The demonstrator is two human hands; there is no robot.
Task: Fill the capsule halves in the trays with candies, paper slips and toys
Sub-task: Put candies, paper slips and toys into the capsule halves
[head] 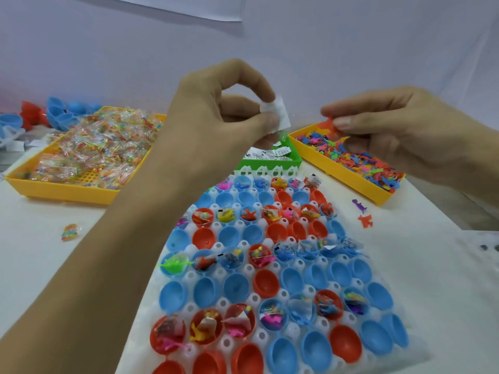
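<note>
Capsule halves [263, 282], blue and red, sit mouth-up in a white moulded tray [272, 172] with round holes between the cups, lying on a white table [54, 252] in the lower middle of the view; rows with candy packets, small toys and slips inside alternate with rows of bare halves. Behind the table rises a plain pale wall [108, 49], with the lower edge of a white sheet [172, 8] hanging at the top. At the far left stands a yellow tray [62, 191] heaped with clear-wrapped coloured candies [94, 147], and beyond it lie loose blue capsule halves [60, 114] and a red one [31, 112]. At the far right a second yellow tray [340, 168] holds many small coloured toys [359, 160], and between the two trays a green box [293, 156] holds printed paper slips [275, 152]. One stray candy packet [69, 232] lies on the table at left; a purple toy [359, 205] and an orange toy [365, 220] lie loose at right. Both hands are raised above the capsule tray and hide part of the green box: the left hand [216, 117] pinches a white paper slip [278, 114] between thumb and fingertips, and the right hand [399, 130] pinches an orange toy figure [328, 126] between thumb and forefinger, over the near corner of the toy tray
</note>
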